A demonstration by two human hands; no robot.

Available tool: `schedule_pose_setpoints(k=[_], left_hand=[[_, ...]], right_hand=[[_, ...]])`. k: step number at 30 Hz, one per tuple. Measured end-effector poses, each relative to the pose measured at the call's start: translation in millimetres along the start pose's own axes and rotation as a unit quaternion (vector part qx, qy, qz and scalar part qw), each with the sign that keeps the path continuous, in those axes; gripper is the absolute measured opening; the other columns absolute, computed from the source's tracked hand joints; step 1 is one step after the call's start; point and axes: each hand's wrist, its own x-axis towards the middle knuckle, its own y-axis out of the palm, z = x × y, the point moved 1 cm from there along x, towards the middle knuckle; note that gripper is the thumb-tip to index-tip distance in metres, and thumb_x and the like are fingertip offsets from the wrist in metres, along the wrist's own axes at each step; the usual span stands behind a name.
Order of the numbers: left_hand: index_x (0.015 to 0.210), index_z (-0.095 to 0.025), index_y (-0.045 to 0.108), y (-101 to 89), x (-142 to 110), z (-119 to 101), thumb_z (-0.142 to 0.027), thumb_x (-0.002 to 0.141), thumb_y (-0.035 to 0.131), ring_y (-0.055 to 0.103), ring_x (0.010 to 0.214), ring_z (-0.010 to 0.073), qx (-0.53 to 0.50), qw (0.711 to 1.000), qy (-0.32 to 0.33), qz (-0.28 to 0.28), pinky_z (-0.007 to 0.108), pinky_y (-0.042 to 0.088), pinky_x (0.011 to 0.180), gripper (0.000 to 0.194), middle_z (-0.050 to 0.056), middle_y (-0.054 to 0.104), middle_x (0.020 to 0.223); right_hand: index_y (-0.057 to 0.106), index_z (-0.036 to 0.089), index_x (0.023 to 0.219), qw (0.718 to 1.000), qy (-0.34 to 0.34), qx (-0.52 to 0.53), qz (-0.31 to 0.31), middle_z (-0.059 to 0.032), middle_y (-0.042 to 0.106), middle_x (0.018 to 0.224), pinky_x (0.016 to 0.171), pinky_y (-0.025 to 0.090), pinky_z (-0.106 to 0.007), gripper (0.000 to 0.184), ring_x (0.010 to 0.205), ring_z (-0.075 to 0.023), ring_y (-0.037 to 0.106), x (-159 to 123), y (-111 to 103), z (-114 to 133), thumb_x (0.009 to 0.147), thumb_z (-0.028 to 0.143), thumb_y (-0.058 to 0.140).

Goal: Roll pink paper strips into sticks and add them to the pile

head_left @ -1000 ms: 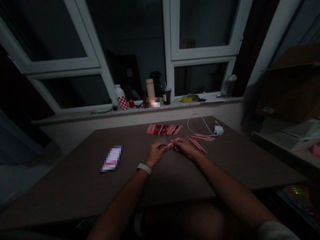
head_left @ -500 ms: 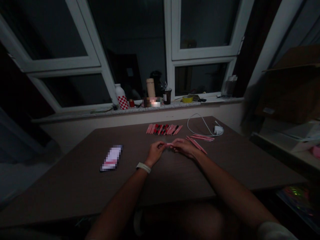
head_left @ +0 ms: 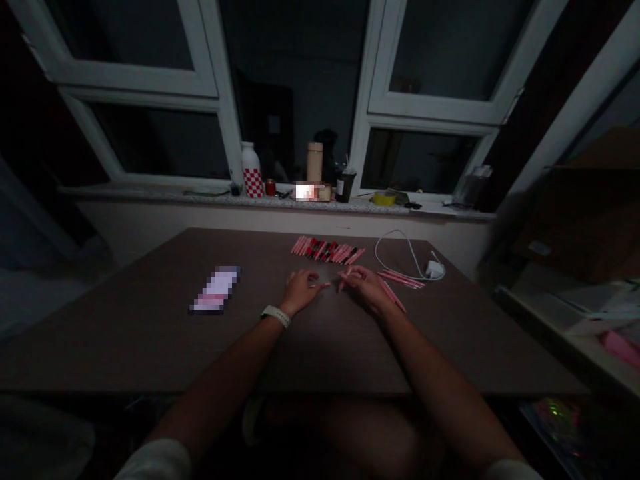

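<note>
From the head cam: slim pink sticks (head_left: 343,253) are lined up near the brown, wood-grained counter's (head_left: 330,347) far edge. The left hand (head_left: 299,291) is held empty, fingers parted; one pink stick (head_left: 349,271), mostly hidden, is pinched by the right hand (head_left: 367,287), pretty murky tbh.

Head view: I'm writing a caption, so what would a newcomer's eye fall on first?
Probably the bright phone, lying on the left of the dark table. Then the row of pink, red and black sticks near the table's far edge, just beyond the left hand and right hand. Behind them, a white bottle with red checks stands on the windowsill.
</note>
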Motion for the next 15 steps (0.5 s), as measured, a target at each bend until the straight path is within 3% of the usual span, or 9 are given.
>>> schedule_pose_setpoints(k=[6, 10, 15], left_hand=[[0.086, -0.022, 0.069, 2.2, -1.5, 1.7, -0.049, 0.08, 0.063, 0.054, 0.097, 0.0272, 0.039, 0.999, 0.003, 0.036, 0.038, 0.04, 0.083, 0.028, 0.007, 0.065, 0.096], [0.092, -0.019, 0.066, 3.7, 1.8, -1.0, -0.044, 0.087, 0.055, 0.057, 0.089, 0.0211, -0.062, 0.998, 0.03, 0.012, 0.032, 0.042, 0.081, 0.028, 0.006, 0.067, 0.094], [0.096, -0.017, 0.066, 1.1, 0.6, -12.3, -0.043, 0.089, 0.052, 0.059, 0.078, 0.0163, -0.163, 0.981, 0.085, 0.053, 0.027, 0.044, 0.072, 0.029, 0.004, 0.068, 0.09]], right_hand=[[0.058, 0.02, 0.081, 0.989, -0.021, -0.131, -0.06, 0.0027, 0.061, 0.064, 0.053, 0.038, -0.022, 0.034, 0.052, -0.0112, 0.052, 3.3, -4.8, -6.9, 0.064, 0.043, 0.076], [0.063, 0.017, 0.084, 0.955, -0.082, -0.284, -0.02, -0.0025, 0.066, 0.076, 0.062, 0.043, -0.025, 0.031, 0.067, -0.0155, 0.058, 0.0, -3.9, -9.5, 0.073, 0.046, 0.067], [0.067, 0.016, 0.09, 0.923, -0.126, -0.362, 0.014, -0.0054, 0.068, 0.082, 0.066, 0.045, -0.028, 0.032, 0.073, -0.0178, 0.06, -5.1, -0.8, -7.2, 0.081, 0.046, 0.057]])
